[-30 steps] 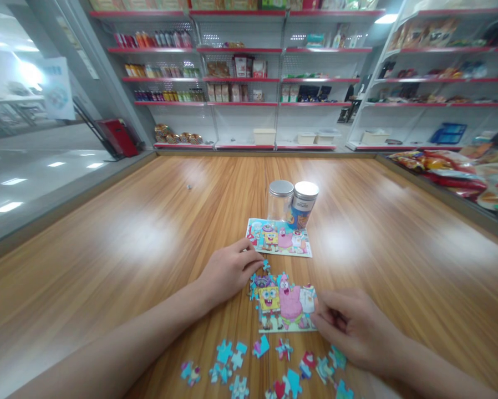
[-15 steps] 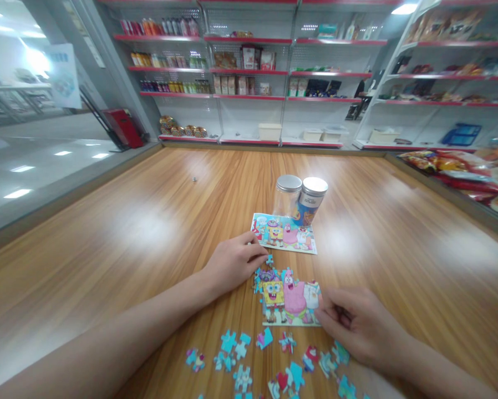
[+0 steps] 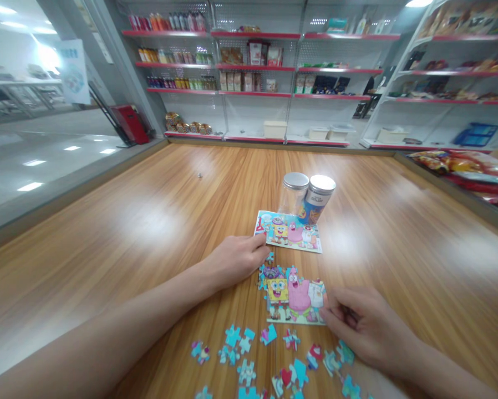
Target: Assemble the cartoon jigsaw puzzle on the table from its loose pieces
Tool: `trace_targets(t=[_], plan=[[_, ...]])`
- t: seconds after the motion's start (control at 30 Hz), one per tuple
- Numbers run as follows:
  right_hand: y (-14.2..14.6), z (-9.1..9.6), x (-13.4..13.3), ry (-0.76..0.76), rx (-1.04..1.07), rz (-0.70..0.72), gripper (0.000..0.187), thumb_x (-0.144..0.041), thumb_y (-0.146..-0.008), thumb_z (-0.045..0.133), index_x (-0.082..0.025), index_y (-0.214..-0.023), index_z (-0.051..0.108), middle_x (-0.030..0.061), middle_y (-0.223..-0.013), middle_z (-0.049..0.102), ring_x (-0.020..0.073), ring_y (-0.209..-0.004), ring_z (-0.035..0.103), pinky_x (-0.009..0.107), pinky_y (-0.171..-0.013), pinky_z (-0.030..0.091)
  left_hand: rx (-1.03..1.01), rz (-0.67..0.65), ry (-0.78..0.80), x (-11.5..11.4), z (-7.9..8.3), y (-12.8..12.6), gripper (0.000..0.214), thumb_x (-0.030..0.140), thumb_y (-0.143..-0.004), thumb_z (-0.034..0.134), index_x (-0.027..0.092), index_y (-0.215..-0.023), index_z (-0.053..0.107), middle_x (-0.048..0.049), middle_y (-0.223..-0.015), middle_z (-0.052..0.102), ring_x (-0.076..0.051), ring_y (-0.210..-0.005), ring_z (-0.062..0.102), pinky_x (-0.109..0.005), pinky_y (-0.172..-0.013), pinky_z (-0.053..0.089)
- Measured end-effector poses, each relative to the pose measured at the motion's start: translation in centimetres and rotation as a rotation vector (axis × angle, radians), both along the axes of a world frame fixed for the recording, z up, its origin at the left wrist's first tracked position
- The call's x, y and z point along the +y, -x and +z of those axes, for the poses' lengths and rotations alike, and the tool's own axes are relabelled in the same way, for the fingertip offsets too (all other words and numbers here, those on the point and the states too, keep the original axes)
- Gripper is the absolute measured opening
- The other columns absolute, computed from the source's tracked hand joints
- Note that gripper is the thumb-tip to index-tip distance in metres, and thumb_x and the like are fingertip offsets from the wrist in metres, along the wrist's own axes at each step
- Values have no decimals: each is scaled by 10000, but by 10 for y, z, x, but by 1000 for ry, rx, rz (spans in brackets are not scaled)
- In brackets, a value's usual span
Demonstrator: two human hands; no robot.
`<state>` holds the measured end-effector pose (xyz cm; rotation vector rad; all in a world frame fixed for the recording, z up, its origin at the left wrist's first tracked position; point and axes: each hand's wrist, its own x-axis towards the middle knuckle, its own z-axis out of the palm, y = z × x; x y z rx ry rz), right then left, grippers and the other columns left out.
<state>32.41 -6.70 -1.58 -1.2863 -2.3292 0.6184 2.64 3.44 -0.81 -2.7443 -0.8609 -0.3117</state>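
Note:
A partly assembled jigsaw puzzle with yellow and pink cartoon figures lies flat in front of me. My left hand is at its upper left, fingers closed on a small blue puzzle piece, partly hidden by the fingertips. My right hand rests on the table with curled fingers, and its thumb and fingertips hold the puzzle's right edge. Just beyond the puzzle lies a picture card with the same figures. Several loose pieces are scattered on the near side.
A clear jar and a blue-labelled can, both with silver lids, stand at the card's far edge. A tiny object lies far left on the wooden table. Snack bags are at the right; stocked shelves stand behind.
The whole view has shifted slightly, so things appear a little further right. My left fingers now cover more of the small blue piece. My right hand stays at the puzzle's edge.

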Motion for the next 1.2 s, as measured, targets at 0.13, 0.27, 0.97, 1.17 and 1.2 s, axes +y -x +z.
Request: trace_targets(t=[0.13, 0.27, 0.97, 1.17, 1.2], plan=[[0, -1, 0, -7, 20, -5, 313, -239, -922, 579, -206, -663, 407, -58, -569, 409, 83, -500, 402, 234, -500, 276, -43, -29, 15, 0, -1, 1, 247, 201, -1038, 430, 156, -895, 626, -56, -938, 630, -144, -698, 589, -247, -557, 435], [0, -2, 0, -8, 17, -11, 315, -237, -928, 570, -206, -664, 401, -59, -571, 404, 81, -495, 400, 234, -496, 270, -19, -35, -44, 1, -2, 2, 250, 206, -1038, 427, 157, -882, 616, -52, -919, 627, -142, -701, 598, -242, -546, 426], [0, -2, 1, -10, 16, 2, 319, -231, -928, 577, -207, -667, 396, -59, -569, 409, 82, -504, 404, 234, -502, 273, -41, -61, -43, 0, -2, 4, 272, 237, -1047, 433, 168, -914, 660, -36, -931, 641, -136, -674, 600, -267, -500, 389], [1, -2, 0, -8, 4, 8, 311, -242, -954, 541, -209, -681, 395, -59, -574, 414, 83, -509, 412, 232, -509, 280, -61, -88, -74, 1, -4, 7, 290, 244, -1051, 425, 171, -904, 665, -30, -904, 650, -134, -655, 597, -268, -496, 388], [1, -2, 0, -10, 5, 8, 314, -243, -955, 538, -209, -680, 391, -60, -573, 412, 83, -508, 411, 232, -508, 279, -59, -92, -76, 1, -3, 7, 291, 242, -1050, 425, 173, -900, 665, -29, -896, 650, -134, -649, 595, -270, -494, 386]])
